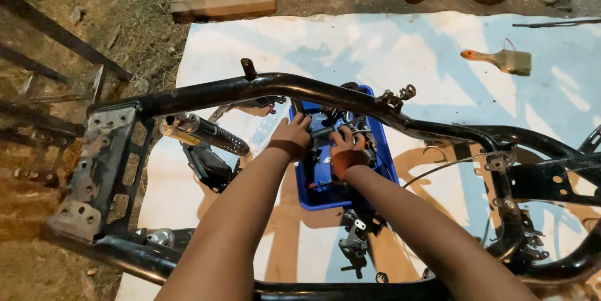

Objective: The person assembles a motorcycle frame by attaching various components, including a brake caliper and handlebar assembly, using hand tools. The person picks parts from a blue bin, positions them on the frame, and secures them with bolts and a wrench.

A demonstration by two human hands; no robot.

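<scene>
From the head camera, your left hand (pixel 293 133) and right hand (pixel 344 148) reach through the black motorcycle frame (pixel 275 85) into the blue parts bin (pixel 313 191) on the white sheet (pixel 375 44), fingers curled onto dark metal parts (pixel 325 130), so the frame stays undisturbed.

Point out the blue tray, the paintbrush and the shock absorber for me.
blue tray (pixel 316 196): head view, on its bare near wall.
paintbrush (pixel 517 62): head view, on the bristles.
shock absorber (pixel 216 135): head view, on the coiled spring.
</scene>
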